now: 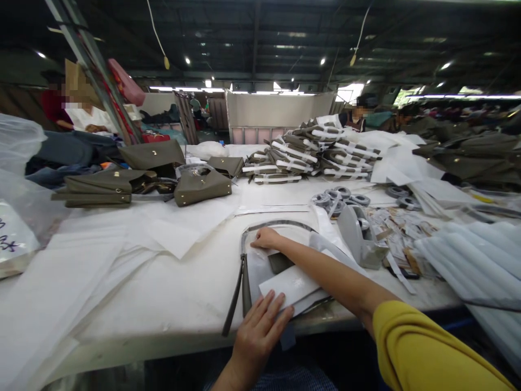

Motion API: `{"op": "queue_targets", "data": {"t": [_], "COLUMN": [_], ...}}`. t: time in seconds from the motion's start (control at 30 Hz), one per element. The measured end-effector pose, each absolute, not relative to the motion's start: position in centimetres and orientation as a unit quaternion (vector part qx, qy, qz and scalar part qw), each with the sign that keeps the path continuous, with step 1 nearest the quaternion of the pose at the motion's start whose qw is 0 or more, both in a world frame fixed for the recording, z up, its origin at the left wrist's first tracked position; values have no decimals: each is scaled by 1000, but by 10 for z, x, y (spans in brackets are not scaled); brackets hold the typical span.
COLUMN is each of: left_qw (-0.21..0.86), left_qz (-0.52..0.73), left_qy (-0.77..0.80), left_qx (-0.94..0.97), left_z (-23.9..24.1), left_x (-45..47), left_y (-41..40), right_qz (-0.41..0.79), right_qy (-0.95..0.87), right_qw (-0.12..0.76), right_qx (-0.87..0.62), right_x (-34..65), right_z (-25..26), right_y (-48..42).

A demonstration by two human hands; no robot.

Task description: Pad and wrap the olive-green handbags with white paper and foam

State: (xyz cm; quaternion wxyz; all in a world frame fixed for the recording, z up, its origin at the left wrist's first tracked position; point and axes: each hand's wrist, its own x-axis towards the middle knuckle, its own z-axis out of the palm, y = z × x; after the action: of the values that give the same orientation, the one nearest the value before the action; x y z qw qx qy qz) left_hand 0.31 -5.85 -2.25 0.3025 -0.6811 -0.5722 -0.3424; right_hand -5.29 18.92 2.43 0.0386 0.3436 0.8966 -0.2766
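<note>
1. Your left hand (258, 331) lies flat and open, fingers spread, pressing the near edge of a white paper sheet (291, 285) that covers a grey bag (264, 260) at the table's (163, 282) front edge.
2. Your right hand (266, 239), palm down with fingers loosely curled and gripping nothing, rests on the paper by the bag's curved handle (277, 224).
3. One tape dispenser (360, 239) stands just right of your forearm.
4. Three finished bags (201, 184) sit far left; one pile of wrapped pieces (309, 155) lies behind.
</note>
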Motion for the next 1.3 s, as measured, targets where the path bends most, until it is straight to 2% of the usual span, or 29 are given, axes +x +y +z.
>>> {"op": "queue_targets", "data": {"t": [0.1,0.33,0.5,0.63,0.73,0.93,1.1,1.3], "left_qw": [293,285,271,262,245,195,194,209], "left_qz": [-343,-341,-324,-324,-305,-293,-305,-319], "left_qy": [-578,-581,-592,-599,-610,-634,-650,-671], "left_qx": [-681,-682,-687,-684,-689,-689,-668,-636], "left_z": [-23,-18,-19,-23,-23,-22,-22,-24], "left_x": [3,5,6,5,5,7,11,14], "left_y": [-59,-61,-61,-61,-62,-64,-63,-62], "right_qz": [-383,-600,-690,-716,-687,-439,-403,-346], "right_qy": [856,724,660,653,694,868,896,917], "right_qw": [22,-91,-138,-148,-153,-227,-182,-200], "right_qx": [346,327,263,200,151,50,44,-10], "right_x": [-49,-42,-35,-10,17,66,98,116], "right_z": [21,21,39,54,60,60,48,37], "right_y": [196,197,192,180,166,135,117,107]}}
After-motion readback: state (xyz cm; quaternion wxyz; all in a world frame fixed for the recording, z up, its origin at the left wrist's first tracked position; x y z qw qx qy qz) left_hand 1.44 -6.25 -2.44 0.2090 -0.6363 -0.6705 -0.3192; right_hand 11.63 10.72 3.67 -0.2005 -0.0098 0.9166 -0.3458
